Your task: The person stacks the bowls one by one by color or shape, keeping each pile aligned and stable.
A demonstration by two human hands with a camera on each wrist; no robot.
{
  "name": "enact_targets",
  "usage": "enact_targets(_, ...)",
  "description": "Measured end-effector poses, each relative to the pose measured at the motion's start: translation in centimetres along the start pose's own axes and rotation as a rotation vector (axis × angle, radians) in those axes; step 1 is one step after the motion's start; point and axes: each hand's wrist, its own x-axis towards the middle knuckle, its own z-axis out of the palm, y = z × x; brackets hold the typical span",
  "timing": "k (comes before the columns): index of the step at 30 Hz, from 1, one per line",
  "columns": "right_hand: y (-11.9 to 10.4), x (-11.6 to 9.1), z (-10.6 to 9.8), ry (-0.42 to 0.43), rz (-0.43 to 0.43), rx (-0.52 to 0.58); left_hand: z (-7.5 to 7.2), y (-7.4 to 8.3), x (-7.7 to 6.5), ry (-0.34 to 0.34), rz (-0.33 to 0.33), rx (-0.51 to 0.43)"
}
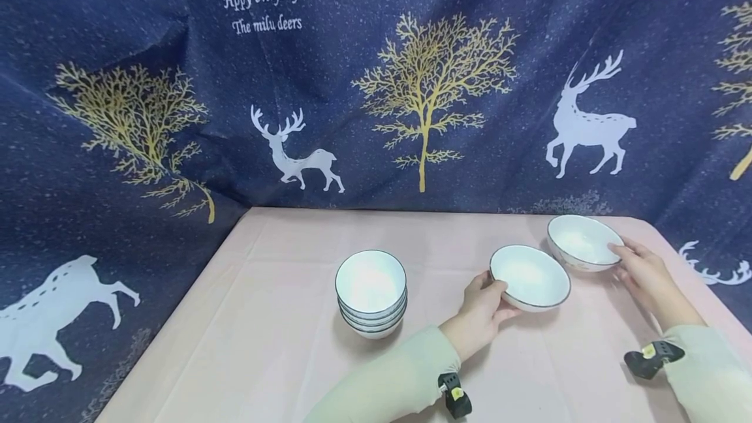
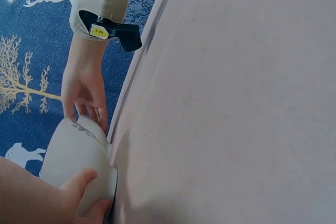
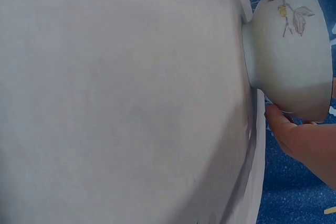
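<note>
My left hand (image 1: pixel 480 311) grips a white bowl (image 1: pixel 529 276) with a dark rim, thumb at the rim and fingers under its left side. This bowl tilts slightly in the head view. At the right, my right hand (image 1: pixel 643 273) pinches the right side of a second white bowl (image 1: pixel 581 240), which overlaps the first bowl's far edge in this view. The right wrist view shows a leaf-and-flower pattern on this second bowl (image 3: pixel 289 51), its foot close over the cloth. From the left wrist view, the first bowl's outer side (image 2: pixel 73 150) is seen with the thumb across it.
A stack of several matching white bowls (image 1: pixel 371 292) stands on the pink tablecloth (image 1: pixel 282 318), left of my left hand. A dark blue curtain (image 1: pixel 364 83) with deer and golden trees hangs behind the table and along its left side.
</note>
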Motion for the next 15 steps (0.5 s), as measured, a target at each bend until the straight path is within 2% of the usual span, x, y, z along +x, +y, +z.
enact_targets(7, 0.26, 0.09, -0.04, -0.021, -0.01, 0.005, -0.35, 0.37, -0.72, 0.008, -0.009, -0.027)
enact_targets(15, 0.4, 0.3, -0.29, -0.017, 0.037, -0.144, -0.99, 0.67, -1.07, 0.003, -0.015, -0.05)
